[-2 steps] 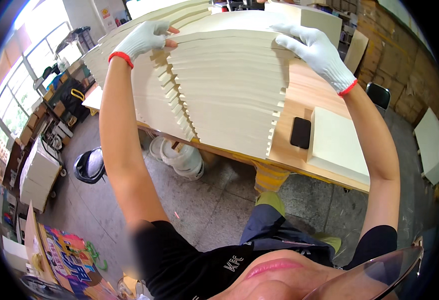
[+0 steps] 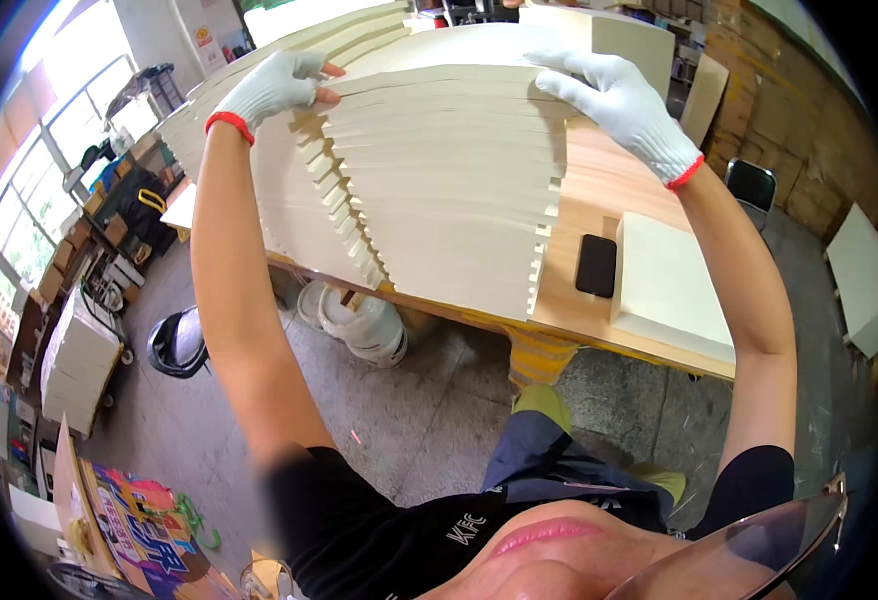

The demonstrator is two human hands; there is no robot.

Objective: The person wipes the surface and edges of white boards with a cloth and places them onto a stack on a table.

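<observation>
Little has moved: the pale stack (image 2: pixel 439 190) lies between left hand (image 2: pixel 274 85) and right hand (image 2: pixel 616 97), fingers (image 2: pixel 568 93) apart.

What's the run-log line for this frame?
left hand: gloved, at far left corner of cream stack | right hand: gloved, by far right corner | black phone: on table
</observation>
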